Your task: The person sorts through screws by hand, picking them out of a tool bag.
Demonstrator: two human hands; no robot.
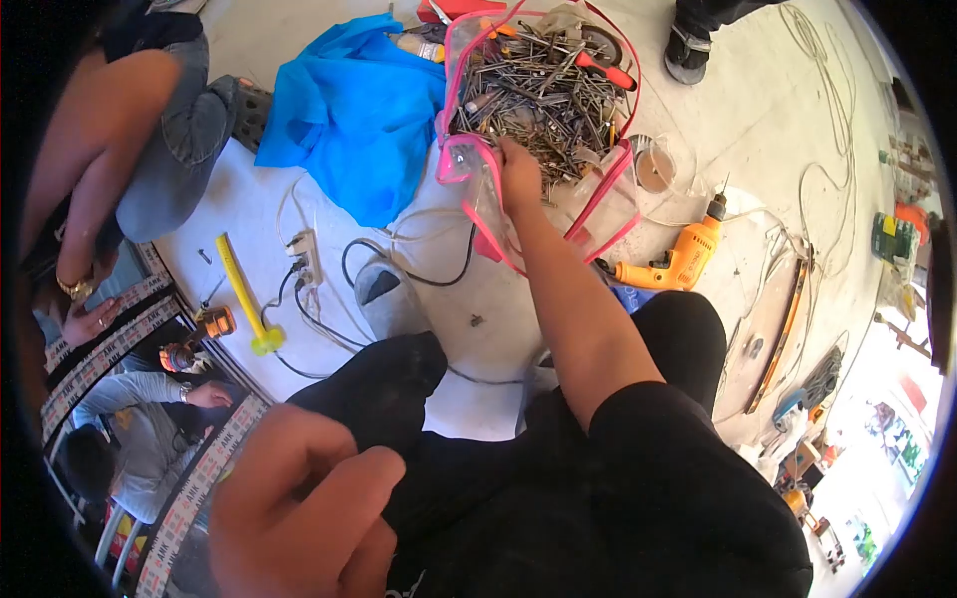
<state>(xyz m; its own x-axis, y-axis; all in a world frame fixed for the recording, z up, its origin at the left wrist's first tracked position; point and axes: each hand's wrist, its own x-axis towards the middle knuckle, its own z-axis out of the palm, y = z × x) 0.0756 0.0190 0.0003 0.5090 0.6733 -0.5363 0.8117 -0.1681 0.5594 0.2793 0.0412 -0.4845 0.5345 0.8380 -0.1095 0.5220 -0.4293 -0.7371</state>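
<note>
A clear plastic bag with pink trim lies open on the floor, filled with several nails and screws. A red-handled screwdriver lies on top of the pile. My right hand reaches into the bag at its near edge; its fingertips are buried in the nails, so its grip is hidden. My left hand is close to the camera at the lower left, fingers curled in, with nothing visible in it, beside my black-clad knee.
An orange drill lies right of the bag, a blue cloth left of it. A power strip with cables, a yellow tool and a framed mirror sit at left. Another person crouches top left; a shoe stands above.
</note>
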